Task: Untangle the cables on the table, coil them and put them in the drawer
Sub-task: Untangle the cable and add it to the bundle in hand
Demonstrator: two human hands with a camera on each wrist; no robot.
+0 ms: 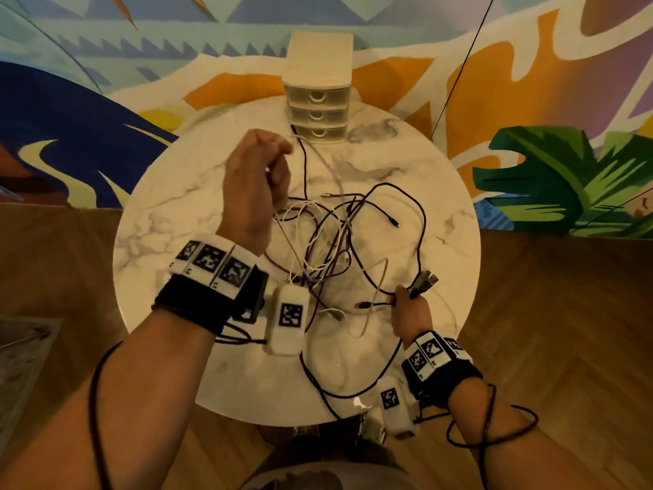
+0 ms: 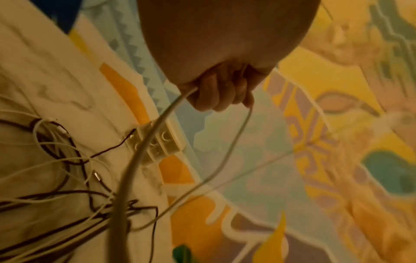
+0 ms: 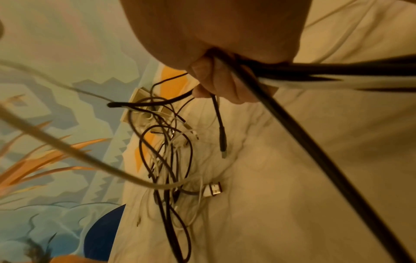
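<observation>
A tangle of dark and white cables (image 1: 328, 238) lies in the middle of the round marble table (image 1: 176, 192). My left hand (image 1: 258, 178) is raised above the pile, its curled fingers (image 2: 216, 94) gripping a white cable (image 2: 144, 146) that trails down into the tangle. Near the table's right front, my right hand (image 1: 410, 309) grips a bundle of cable ends (image 1: 424, 281), dark and white, with USB plugs sticking out past the fingers (image 3: 216, 83). A white three-drawer unit (image 1: 318, 90) stands at the table's far edge, all drawers closed.
A dark cable (image 1: 357, 394) loops over the table's near edge. One white USB plug (image 3: 213, 189) lies loose beside the tangle. Wooden floor surrounds the table, and a painted wall rises behind it. Dark wires run from the wrist cameras along both forearms.
</observation>
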